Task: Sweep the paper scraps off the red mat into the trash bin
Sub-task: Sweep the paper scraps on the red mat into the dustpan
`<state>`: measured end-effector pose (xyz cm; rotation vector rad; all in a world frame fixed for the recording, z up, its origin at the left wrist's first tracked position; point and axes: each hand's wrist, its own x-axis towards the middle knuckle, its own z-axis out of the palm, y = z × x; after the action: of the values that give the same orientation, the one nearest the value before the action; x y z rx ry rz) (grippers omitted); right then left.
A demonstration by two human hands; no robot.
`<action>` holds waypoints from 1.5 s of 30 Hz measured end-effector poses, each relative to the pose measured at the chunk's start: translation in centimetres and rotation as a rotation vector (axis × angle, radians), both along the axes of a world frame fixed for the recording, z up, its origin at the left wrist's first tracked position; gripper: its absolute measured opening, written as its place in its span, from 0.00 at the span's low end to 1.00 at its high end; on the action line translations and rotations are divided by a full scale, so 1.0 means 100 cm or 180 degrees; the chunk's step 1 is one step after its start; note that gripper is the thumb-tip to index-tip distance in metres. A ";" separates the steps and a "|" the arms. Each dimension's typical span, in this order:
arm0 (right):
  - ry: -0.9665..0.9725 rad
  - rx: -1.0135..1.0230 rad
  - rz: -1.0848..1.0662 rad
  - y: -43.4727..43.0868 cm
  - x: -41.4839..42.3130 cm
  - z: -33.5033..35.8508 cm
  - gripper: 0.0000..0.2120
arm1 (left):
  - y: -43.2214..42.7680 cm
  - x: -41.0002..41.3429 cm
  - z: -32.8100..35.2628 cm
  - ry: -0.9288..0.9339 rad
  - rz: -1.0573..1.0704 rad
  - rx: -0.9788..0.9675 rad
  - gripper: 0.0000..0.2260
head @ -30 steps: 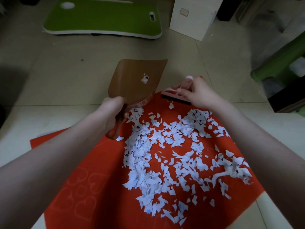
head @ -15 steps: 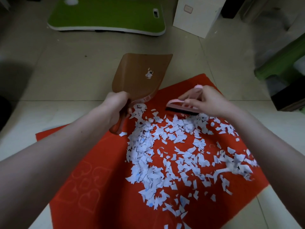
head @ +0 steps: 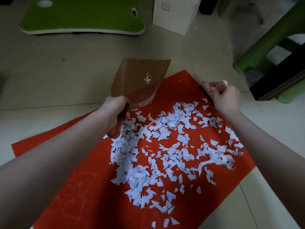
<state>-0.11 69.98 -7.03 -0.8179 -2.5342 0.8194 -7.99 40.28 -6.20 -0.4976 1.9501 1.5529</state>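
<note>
Overhead, looking down from the wearer's head, a pale tiled floor (head: pixel 66 71) fills the view. A large red mat (head: pixel 99 187) lies on it at an angle, with faint heart outlines pressed into its near left part. At the far left of the floor sits a flat green board (head: pixel 82 15) with a white rim. A green stool (head: pixel 267 43) stands at the far right, with a dark block just beside it, and a white box (head: pixel 173 15) stands on the floor between the board and the stool.

Torn white paper scraps (head: pixel 165 146) are spread over the middle and right of the mat in a loose, wide scatter, thickest in a band running down the left side of the pile. All of them that show lie on the mat; none are on the bare floor.

Two bare forearms reach in from the bottom corners. The left hand (head: pixel 113 109) has its fingers curled round the handle of a brown dustpan (head: pixel 140 76), whose wide scoop points away from the person, over the mat's far edge and the floor beyond. Whether the scoop touches the floor cannot be told. The right hand (head: pixel 226 100) is at the mat's far right edge, its fingers closed round a small pink brush (head: pixel 205 93) with dark bristles, just beyond the outermost scraps. One small crumpled scrap (head: pixel 147 79) sits inside the dustpan.
</note>
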 end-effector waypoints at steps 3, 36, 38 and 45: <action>-0.0061 -0.0022 -0.0144 0.016 0.014 0.001 0.14 | 0.008 0.004 -0.003 -0.0010 -0.0026 -0.0055 0.02; 0.0152 -0.0247 0.0480 0.017 0.044 0.014 0.10 | 0.040 0.031 0.008 -0.0009 -0.0355 -0.0086 0.05; -0.0049 -0.0052 0.0167 0.033 0.052 0.004 0.12 | 0.040 0.033 0.007 -0.0010 -0.0373 -0.0114 0.05; -0.0497 -0.0050 0.0306 0.025 0.078 -0.025 0.14 | 0.047 0.037 0.005 0.0007 -0.0447 -0.0174 0.08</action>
<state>7.70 72.46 -9.51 -0.7989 -2.7259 0.8361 -4.29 44.95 -5.67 -0.3728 1.9888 1.4164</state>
